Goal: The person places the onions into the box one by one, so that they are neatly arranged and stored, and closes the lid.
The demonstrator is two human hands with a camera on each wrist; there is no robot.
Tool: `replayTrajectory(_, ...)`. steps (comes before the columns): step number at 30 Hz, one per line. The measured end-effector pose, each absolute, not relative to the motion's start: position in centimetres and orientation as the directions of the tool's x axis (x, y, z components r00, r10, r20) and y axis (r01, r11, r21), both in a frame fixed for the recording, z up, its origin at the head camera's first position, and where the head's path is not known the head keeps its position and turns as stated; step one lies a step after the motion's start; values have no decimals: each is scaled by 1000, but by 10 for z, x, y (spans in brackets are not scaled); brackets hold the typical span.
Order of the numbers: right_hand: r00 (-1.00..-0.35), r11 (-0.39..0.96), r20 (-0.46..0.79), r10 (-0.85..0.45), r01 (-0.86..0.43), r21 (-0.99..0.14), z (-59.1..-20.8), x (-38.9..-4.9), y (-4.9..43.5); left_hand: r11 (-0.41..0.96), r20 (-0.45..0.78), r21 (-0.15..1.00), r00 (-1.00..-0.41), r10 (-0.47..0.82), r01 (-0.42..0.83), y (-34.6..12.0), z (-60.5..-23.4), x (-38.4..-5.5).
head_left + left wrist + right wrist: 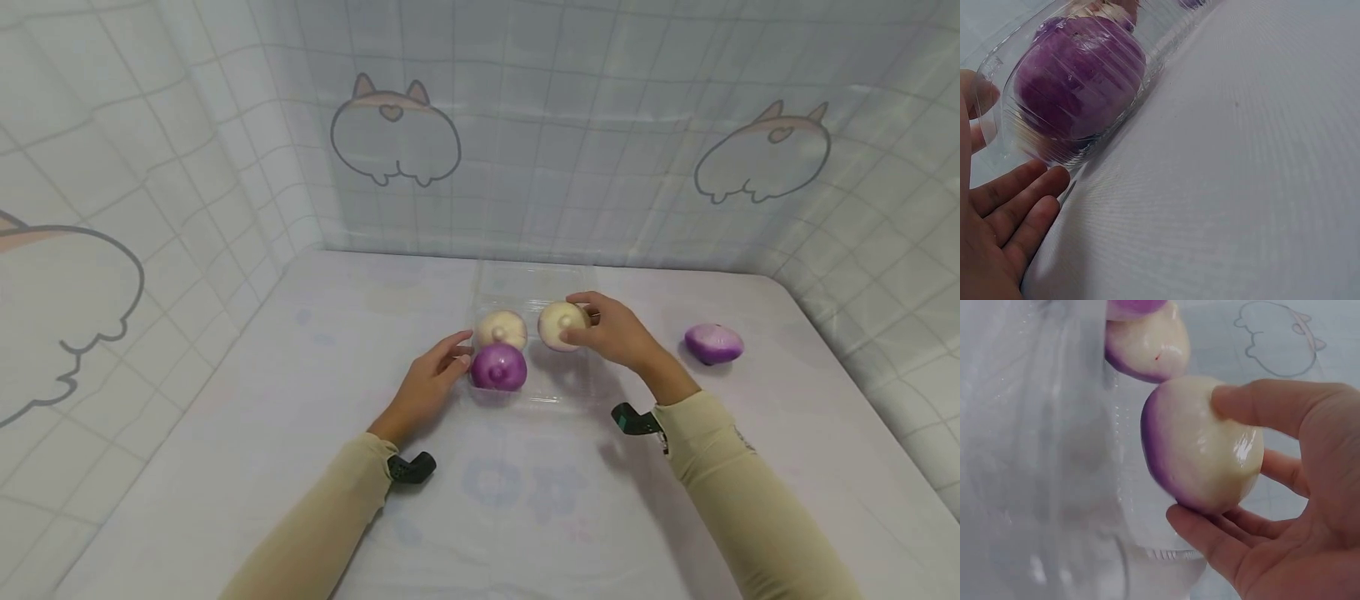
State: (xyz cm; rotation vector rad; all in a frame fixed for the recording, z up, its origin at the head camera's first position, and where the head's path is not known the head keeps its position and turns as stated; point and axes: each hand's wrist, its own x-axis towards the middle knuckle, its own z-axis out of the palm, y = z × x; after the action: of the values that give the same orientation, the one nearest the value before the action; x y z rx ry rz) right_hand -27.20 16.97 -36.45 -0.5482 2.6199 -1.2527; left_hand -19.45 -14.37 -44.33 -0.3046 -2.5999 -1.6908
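Seemingly, filling the clear plastic container (pixel 551 385) is the step in hand; the right hand (pixel 613 331) pinches a cream-and-purple onion (pixel 558 325) between thumb and bent fingers, over the container's right half; the left hand (pixel 429 385), fingers loosely extended and holding no onion, is at its left side; the next move probably calls for gentle lowering, then release. Smooth, glossy and rounded, a pale onion (pixel 504 323) and a purple onion (pixel 498 369) sit in the left half; a violet onion (pixel 713 344) lies well apart; the container's walls look thin, ribbed.
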Motion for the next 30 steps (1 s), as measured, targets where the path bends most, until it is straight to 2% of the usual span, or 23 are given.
replayTrajectory(30, -917, 703, -43, -397, -274, -656, -373, -267, 149, 384, 102, 911, -984, 145, 151, -144, -441, -192)
